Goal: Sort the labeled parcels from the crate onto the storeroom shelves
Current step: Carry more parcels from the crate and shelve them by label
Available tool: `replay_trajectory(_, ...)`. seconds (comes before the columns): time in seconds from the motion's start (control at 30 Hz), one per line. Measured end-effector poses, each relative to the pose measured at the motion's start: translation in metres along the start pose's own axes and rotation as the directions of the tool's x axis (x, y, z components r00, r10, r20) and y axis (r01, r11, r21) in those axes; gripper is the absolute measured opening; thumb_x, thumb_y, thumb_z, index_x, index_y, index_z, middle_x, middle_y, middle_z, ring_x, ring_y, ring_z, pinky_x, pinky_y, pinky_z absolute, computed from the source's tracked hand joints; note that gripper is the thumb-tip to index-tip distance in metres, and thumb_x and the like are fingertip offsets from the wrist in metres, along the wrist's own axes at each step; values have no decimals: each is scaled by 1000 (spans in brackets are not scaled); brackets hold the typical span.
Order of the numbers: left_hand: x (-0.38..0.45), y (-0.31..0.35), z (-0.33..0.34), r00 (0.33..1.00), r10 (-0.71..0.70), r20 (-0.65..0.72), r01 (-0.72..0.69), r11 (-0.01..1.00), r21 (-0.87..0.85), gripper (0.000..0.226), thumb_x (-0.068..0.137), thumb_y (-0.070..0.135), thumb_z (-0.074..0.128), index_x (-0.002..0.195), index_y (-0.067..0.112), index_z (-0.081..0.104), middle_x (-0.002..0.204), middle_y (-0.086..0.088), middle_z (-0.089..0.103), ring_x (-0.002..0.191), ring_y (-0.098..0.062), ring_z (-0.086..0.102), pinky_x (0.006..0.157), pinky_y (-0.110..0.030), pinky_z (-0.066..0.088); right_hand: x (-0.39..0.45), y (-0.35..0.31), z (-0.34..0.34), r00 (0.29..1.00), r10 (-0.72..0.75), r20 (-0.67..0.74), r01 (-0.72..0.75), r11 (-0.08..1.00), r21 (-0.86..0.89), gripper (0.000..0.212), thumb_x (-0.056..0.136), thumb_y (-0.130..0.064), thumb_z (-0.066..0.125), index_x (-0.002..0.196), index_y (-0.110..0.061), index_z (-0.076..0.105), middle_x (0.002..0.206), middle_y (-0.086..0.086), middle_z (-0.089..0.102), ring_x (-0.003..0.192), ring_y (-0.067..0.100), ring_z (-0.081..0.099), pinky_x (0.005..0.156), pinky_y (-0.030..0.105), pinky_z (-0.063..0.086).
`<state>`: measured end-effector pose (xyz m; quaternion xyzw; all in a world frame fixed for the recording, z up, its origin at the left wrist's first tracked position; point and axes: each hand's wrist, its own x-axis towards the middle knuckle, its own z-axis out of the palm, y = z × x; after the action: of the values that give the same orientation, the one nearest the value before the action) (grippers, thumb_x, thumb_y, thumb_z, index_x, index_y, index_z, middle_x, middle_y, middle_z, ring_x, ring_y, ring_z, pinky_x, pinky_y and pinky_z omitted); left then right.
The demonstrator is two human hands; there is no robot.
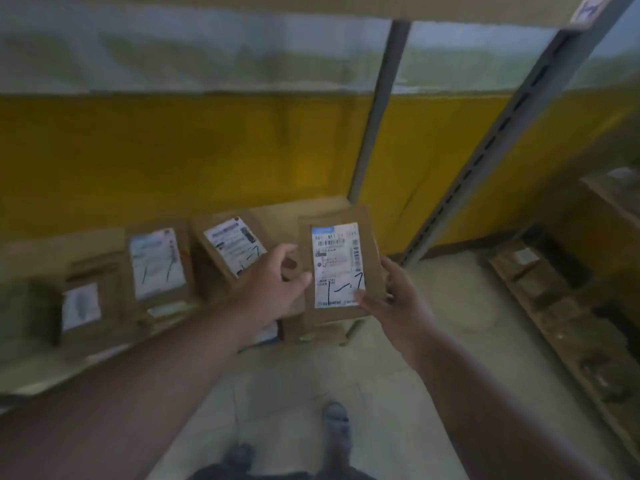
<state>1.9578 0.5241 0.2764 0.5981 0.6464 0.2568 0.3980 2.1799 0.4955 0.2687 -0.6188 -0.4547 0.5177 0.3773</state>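
A flat brown cardboard parcel [341, 268] with a white shipping label and black pen marks stands upright in both my hands, in the middle of the view. My left hand [277, 285] pinches its left edge with thumb and fingers. My right hand [394, 299] grips its lower right corner. Three more labelled brown parcels [157, 263] stand leaning in a row to the left on a low shelf, one [232, 247] just behind my left hand.
A yellow wall panel [173, 150] runs behind the parcels. Two grey metal shelf uprights [377, 109] rise at centre and right. More cardboard boxes [554, 289] sit on the low shelf at the right. Pale tiled floor and a shoe [334, 420] lie below.
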Motion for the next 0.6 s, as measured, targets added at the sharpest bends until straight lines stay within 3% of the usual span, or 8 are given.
replay_trajectory(0.07, 7, -1, 12, 995, -77, -57, 78, 997, 13, 51, 93, 36, 67, 139, 32, 46, 114, 16, 53, 99, -7, 55, 67, -20, 42, 36, 8, -10, 997, 28, 74, -24, 998, -59, 68, 81, -25, 80, 138, -40, 46, 114, -6, 74, 105, 15, 71, 94, 45, 56)
replay_trajectory(0.13, 14, -1, 24, 987, -132, -95, 132, 991, -9, 52, 94, 33, 67, 141, 28, 46, 120, 10, 57, 100, -7, 55, 63, -13, 37, 65, 13, -17, 991, 64, 116, -53, 994, -96, 60, 84, -26, 78, 131, -44, 45, 110, -9, 75, 105, 13, 71, 98, 48, 53)
replay_trajectory(0.2, 18, -4, 33, 977, -155, -148, 156, 988, -5, 54, 93, 35, 68, 142, 28, 46, 123, 7, 60, 99, -7, 57, 70, -18, 43, 90, 15, -18, 984, 101, 143, -84, 989, -121, 55, 87, -28, 76, 127, -47, 44, 108, -11, 74, 104, 14, 70, 98, 47, 53)
replay_trajectory(0.3, 20, -12, 43, 960, -171, -223, 190, 980, 66, 56, 89, 39, 70, 140, 30, 48, 118, 10, 61, 90, -8, 61, 80, -32, 52, 125, 13, -8, 975, 156, 156, -117, 966, -233, 52, 90, -35, 72, 131, -43, 42, 111, -9, 69, 99, 11, 66, 85, 36, 54)
replay_trajectory(0.43, 9, -20, 53, 946, -184, -267, 238, 954, 184, 56, 89, 37, 69, 140, 28, 49, 117, 8, 59, 86, -8, 55, 69, -27, 43, 152, 21, 13, 966, 184, 180, -100, 912, -398, 62, 91, -41, 67, 144, -37, 36, 102, -14, 66, 99, 18, 66, 92, 47, 55)
replay_trajectory(0.6, -7, -23, 58, 947, -188, -260, 261, 922, 286, 54, 92, 35, 64, 142, 28, 46, 123, 5, 62, 101, -16, 58, 82, -32, 49, 155, 24, 26, 994, 74, 85, -10, 806, -592, 47, 97, -39, 57, 138, -26, 39, 121, 1, 62, 103, 24, 62, 87, 47, 56)
